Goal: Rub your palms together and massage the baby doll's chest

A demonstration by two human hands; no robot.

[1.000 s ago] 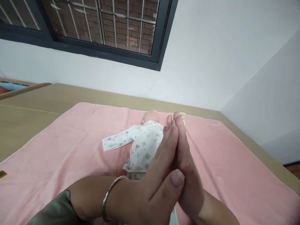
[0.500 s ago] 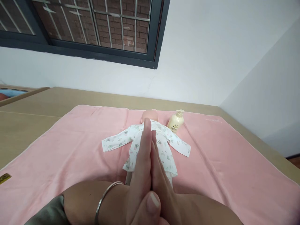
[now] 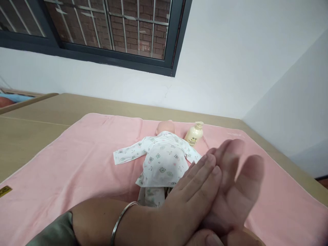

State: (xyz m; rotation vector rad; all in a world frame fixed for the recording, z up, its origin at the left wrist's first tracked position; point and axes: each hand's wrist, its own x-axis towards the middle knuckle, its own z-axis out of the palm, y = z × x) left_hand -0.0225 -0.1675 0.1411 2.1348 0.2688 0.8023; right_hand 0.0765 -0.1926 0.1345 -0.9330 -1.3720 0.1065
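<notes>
My left hand (image 3: 188, 194), a silver bangle at its wrist, lies flat across the palm of my right hand (image 3: 232, 186). Its fingers are stretched out and touch the right palm. The right hand is turned palm up, slightly blurred, with its fingers extended and parted. Neither hand holds an object. Beyond them lies a baby doll (image 3: 164, 160) in a white long-sleeved top with small prints, arms spread. Its bald head points to the far edge, and my left hand hides part of its legs. A cream pump bottle (image 3: 194, 134) stands beside the doll's head.
A pink mat (image 3: 97, 147) with a few creases lies under the doll, on a wooden table (image 3: 46, 112). White walls rise behind and at the right. A dark-framed window (image 3: 107, 58) with bars is above. Something blue (image 3: 17, 98) shows at the far left.
My hands were pressed palm to palm, upright, in front of the doll. They have tilted and shifted right, the left now lying over the opened right palm, and more of the doll shows.
</notes>
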